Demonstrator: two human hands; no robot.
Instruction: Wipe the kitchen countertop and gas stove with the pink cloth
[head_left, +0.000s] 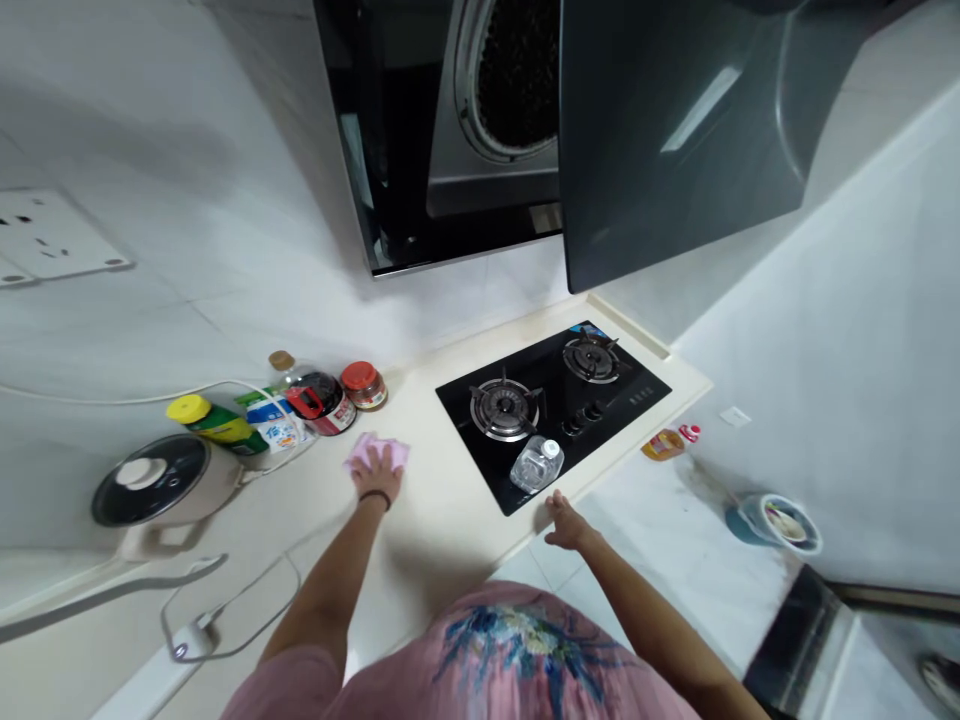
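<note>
A pink cloth (381, 452) lies on the cream countertop (431, 490), held under my left hand (377, 475), whose fingers press it against the surface. Behind that hand stand a jar with a red lid (364, 386) and a larger red-handled bottle (324, 402). My right hand (568, 522) is open and holds nothing, its fingers at the front edge of the counter. Just beyond it, a clear plastic bottle with a white cap (537, 463) rests at the front of the black gas stove (480, 455).
A lidded electric pot (165, 480) and a yellow-capped green bottle (217, 423) are at left, near a white power strip (154, 675) and loose cords. The range hood (675, 150) hangs overhead. An orange-yellow bottle (666, 445) and a bucket (772, 523) stand on the floor.
</note>
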